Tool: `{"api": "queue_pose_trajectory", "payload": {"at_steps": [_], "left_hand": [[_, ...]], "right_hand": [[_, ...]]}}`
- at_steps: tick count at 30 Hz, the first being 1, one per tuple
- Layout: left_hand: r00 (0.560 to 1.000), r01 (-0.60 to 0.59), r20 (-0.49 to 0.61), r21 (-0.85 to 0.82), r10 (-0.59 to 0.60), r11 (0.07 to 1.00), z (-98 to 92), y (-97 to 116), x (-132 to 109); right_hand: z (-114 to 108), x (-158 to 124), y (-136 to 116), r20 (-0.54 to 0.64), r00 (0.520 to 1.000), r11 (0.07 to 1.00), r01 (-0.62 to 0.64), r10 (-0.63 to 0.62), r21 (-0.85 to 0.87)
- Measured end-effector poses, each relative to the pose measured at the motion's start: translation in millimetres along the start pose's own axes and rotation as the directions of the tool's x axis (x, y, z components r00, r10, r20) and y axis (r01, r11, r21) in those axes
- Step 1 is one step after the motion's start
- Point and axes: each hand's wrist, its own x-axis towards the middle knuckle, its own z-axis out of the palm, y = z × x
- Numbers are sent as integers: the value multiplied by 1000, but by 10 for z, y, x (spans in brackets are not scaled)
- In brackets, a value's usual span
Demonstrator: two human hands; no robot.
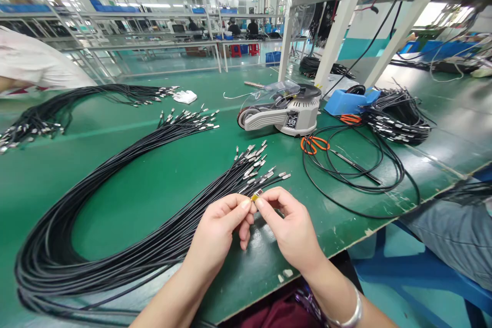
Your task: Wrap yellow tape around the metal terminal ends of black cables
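Observation:
My left hand [219, 225] and my right hand [290, 225] meet near the front edge of the green table [154, 179]. Between their thumbs and forefingers is the end of a cable, with a metal cable connector [259, 193] and a bit of yellow tape [254, 198] on it. The left fingers pinch at the tape; the right ones close around the connector's side. How the cable runs under the left hand is hidden. Just beyond lies a long curved bundle of black cables [126, 251], its silvery connectors [251, 164] fanned out near my hands.
A grey round tape dispenser [298, 113] stands behind the cables. To its right are orange-handled scissors [315, 145], a slim dark tool [357, 168], loose cable loops, a blue holder [348, 101] and coiled cables [400, 118]. Another bundle [77, 100] lies far left, near a person's sleeve [34, 56].

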Motion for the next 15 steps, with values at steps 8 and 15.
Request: {"api": "queue_pose_trajectory", "payload": {"at_steps": [8, 15], "left_hand": [[911, 252, 380, -204, -161, 946, -140, 54, 45], [800, 393, 541, -144, -260, 908, -169, 82, 6]], "right_hand": [[-165, 101, 86, 124, 955, 963, 270, -269, 14], [-277, 181, 57, 381, 843, 925, 340, -379, 168]]}}
